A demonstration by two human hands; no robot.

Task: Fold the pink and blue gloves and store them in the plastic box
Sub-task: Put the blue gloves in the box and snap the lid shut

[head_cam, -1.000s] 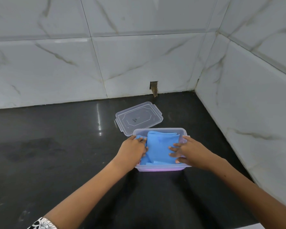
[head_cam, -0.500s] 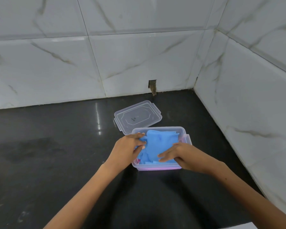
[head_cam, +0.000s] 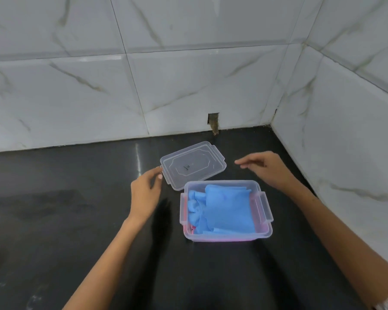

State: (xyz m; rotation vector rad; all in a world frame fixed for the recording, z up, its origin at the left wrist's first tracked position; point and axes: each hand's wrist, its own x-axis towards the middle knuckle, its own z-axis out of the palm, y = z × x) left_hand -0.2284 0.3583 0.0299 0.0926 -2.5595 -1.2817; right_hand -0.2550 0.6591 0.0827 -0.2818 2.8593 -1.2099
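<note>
Lid [head_cam: 193, 164]: flat on the dark surface [head_cam: 65, 220], just behind the plastic box and off to its left; near corner close to the box's back-left rim, contact not clear.
Lid axis: long side running left-right, skewed, right end angled away toward the wall [head_cam: 188, 86].
Plastic box [head_cam: 261, 237]: open, on the surface between the two forearms.
Blue gloves [head_cam: 229, 209]: folded, lying inside the box, filling most of it.
Pink gloves [head_cam: 222, 239]: underneath the blue, only a pink band visible through the front wall and the left edge.
Left hand [head_cam: 145, 193]: left of the lid's left short edge, thumb tip right at the corner tab; touching or just shy of it, cannot tell.
Left fingers [head_cam: 156, 175]: loosely curved, apart, gripping nothing.
Right hand [head_cam: 267, 168]: right of the lid's right end, held above the surface, clearly apart from it.
Right fingers [head_cam: 241, 162]: straight, together, pointing left at the lid, empty.
Key relation: lid lying between the two hands along its long axis, left hand nearer, right hand with a gap to cross.
Stage, by the look of it: gloves stowed, closing the box likely next.
Next move calls for: catching both short ends, lifting, swinging the skew square, bringing it forward over the rim.
Risk: bunched blue folds at the left riding high and blocking the seal.
</note>
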